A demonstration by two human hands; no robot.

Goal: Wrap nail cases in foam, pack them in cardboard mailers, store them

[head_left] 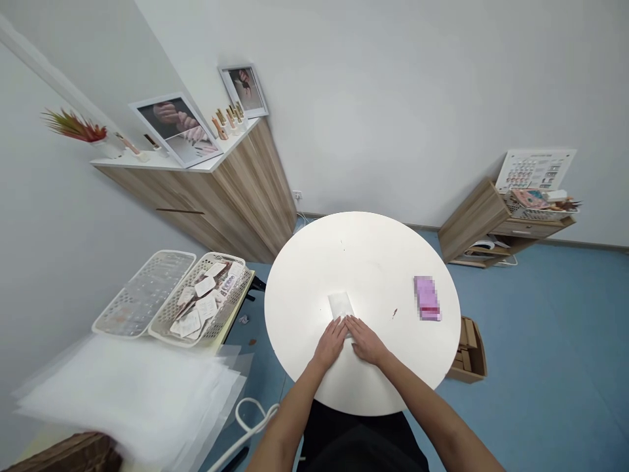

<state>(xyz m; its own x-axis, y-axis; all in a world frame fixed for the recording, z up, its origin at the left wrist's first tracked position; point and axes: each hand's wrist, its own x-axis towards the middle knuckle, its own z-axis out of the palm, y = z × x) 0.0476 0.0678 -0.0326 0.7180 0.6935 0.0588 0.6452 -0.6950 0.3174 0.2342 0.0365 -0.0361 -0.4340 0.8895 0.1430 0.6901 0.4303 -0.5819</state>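
A small white packet lies flat on the round white table, near its front edge. My left hand and my right hand rest side by side on the packet's near end, fingers stretched flat and pressing it down. Their fingertips meet on the packet. A pink, blurred-out rectangular item lies on the table to the right, well apart from both hands.
To the left stand two white perforated baskets, one holding several small packets. A stack of clear plastic sheets lies at the lower left. A cardboard box sits on the blue floor right of the table. Wooden cabinets line the walls.
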